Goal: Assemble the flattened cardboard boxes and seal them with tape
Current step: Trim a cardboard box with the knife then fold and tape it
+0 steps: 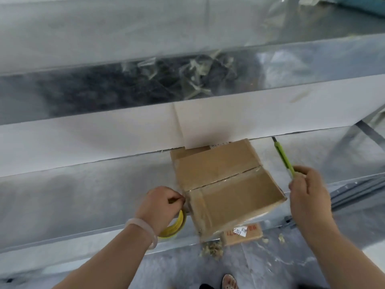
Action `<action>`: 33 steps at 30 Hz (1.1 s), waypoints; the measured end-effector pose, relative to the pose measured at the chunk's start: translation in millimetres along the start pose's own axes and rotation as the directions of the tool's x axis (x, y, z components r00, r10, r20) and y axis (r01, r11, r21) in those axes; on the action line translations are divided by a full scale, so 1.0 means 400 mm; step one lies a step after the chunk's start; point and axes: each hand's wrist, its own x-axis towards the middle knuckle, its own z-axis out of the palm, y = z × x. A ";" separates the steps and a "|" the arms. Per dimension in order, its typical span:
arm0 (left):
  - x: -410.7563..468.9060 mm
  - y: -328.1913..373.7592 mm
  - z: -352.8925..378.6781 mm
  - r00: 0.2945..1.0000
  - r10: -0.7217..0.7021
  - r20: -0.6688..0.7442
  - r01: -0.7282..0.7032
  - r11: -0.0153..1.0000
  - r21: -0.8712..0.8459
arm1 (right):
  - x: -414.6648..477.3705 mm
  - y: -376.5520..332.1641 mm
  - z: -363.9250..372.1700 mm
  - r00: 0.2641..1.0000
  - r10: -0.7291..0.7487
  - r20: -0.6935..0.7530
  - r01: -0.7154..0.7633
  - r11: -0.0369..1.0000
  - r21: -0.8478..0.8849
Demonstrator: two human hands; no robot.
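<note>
The left hand [161, 205] grips the yellow tape roll [176, 225] at the cardboard box's [227, 188] nine o'clock edge, while the right hand [308, 195] clasps a green utility knife [284, 157] pointing to eleven o'clock.

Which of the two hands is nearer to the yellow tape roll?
Left. The left hand grips the yellow tape roll beside the left edge of the cardboard box. The right hand holds the green knife past the box's right side, away from the roll.

L hand [161, 202] grips tape roll [175, 226]; R hand [308, 192] holds cutter [284, 157] beside box [227, 184].
</note>
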 end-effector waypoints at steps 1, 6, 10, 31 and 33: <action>0.001 -0.007 0.000 1.000 0.017 -0.002 -0.017 1.000 -0.017 | -0.068 -0.044 0.004 0.998 -0.039 0.050 0.038 0.999 0.030; 0.017 -0.038 0.004 0.996 0.083 0.024 -0.083 0.996 -0.020 | -0.302 -0.176 0.111 0.847 -0.240 0.475 0.349 0.924 -0.156; 0.025 -0.052 0.002 0.995 0.095 0.034 -0.094 0.995 -0.040 | -0.350 -0.174 0.194 0.820 -0.233 0.522 0.456 0.818 -0.351; 0.058 -0.087 -0.001 0.995 0.096 -0.024 -0.097 0.994 -0.055 | -0.352 -0.172 0.283 0.876 -0.042 0.480 0.364 0.710 -0.602; 0.059 -0.084 0.000 0.994 0.104 -0.014 -0.105 0.993 -0.058 | -0.350 -0.180 0.282 0.876 -0.034 0.481 0.366 0.697 -0.617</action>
